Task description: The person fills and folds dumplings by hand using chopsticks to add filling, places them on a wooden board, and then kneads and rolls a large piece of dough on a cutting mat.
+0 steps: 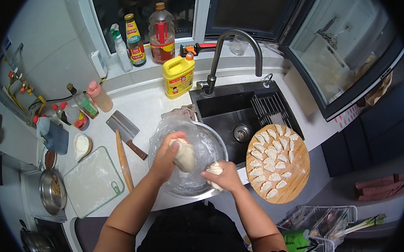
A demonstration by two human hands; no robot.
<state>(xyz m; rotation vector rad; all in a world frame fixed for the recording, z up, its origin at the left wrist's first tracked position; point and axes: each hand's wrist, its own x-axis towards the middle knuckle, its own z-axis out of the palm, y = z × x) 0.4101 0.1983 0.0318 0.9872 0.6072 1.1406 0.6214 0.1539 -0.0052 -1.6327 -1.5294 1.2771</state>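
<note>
My left hand [166,157] grips a smooth lump of dough [185,156] above a large metal bowl [224,141]. At the bowl's right side my right hand [225,175] is closed around another piece of dough [215,168]. Clear plastic film [166,127] lies over the bowl's left part and inside it, and the metal bears white floury smears. To the right, a round wooden board [299,171] carries several folded dumplings [271,152]. Left of the bowl lie a wooden rolling pin [124,162] and a cleaver [124,126].
A flour-dusted cutting board [92,181] lies at the left near a metal bowl with filling [44,195]. Behind my hands are a black sink [220,116], a curved faucet [215,63] and a yellow detergent jug [178,77]. Bottles [100,96] line the left wall; an open window sash [332,65] juts in.
</note>
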